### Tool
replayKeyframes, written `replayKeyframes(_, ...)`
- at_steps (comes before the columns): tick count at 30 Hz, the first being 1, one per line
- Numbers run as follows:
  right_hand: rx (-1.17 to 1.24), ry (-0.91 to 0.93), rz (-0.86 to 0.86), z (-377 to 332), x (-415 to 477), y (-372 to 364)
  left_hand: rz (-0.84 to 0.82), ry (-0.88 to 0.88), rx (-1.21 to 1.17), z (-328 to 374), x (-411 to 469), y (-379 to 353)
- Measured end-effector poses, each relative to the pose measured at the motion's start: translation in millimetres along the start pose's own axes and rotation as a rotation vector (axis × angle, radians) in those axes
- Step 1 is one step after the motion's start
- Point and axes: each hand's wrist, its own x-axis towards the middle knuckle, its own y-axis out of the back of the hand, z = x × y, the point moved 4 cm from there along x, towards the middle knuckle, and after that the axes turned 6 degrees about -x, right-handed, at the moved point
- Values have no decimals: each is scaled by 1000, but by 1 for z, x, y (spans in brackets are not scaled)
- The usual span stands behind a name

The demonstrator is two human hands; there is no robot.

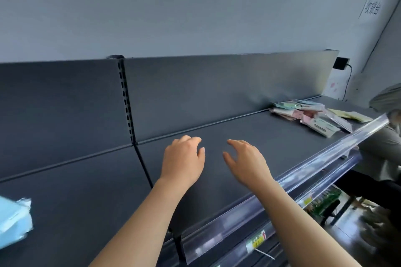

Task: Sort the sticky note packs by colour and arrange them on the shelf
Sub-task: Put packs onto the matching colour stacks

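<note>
- Reaches both bare forearms forward over the dark shelf (238, 134), palms down.
- Holds the left hand (182, 159) low over the shelf board, fingers loosely curled and a little spread, gripping nothing.
- Holds the right hand (248, 163) just beside it across a narrow gap, thumb toward the left hand, fingers relaxed and slightly bent, likewise gripping nothing.
- Cannot tell whether the fingertips rest on the board or hover just above it.
- Leaves the sticky note packs (308, 115) well beyond the right fingertips and far to their right: a loose overlapping heap of green, pink and white ones on the same shelf, close to the back panel (217, 89).
- Leaves the yellow packs (352, 116) lying flat just right of that heap, farther still from the fingers.
- Has a light blue packet (13, 221) far left of the left fingers and nearer the body, on the neighbouring bay, partly cut off by the frame edge.
- Faces a slotted upright (126, 102) beyond and left of the left fingers, between the two bays.
- Crosses a clear price rail (282, 186) with the right forearm, behind the fingers along the shelf's front edge.
- Catches another person (384, 128), blurred, at the far right past the heap.
</note>
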Motion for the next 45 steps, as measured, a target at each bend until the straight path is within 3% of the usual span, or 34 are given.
replayKeyframes(12,-37,-109,41,135,78,8,-82,-45,19,73,90,-94)
replayKeyframes(20,-140,-109,77,282,155,20,-65,62,24,145,143,-182)
replayKeyframes(26,-279,-217,-4,396,200,36,-59,125,14,205,178,-243)
replayKeyframes(30,-243,-315,-149,451,217,32,-85,155,17,231,199,-277)
replayKeyframes(35,-258,-258,-204,468,236,17,-106,208,33,243,220,-305)
replayKeyframes(45,-89,35,-171,399,250,-6,30,285,-12,228,242,-305)
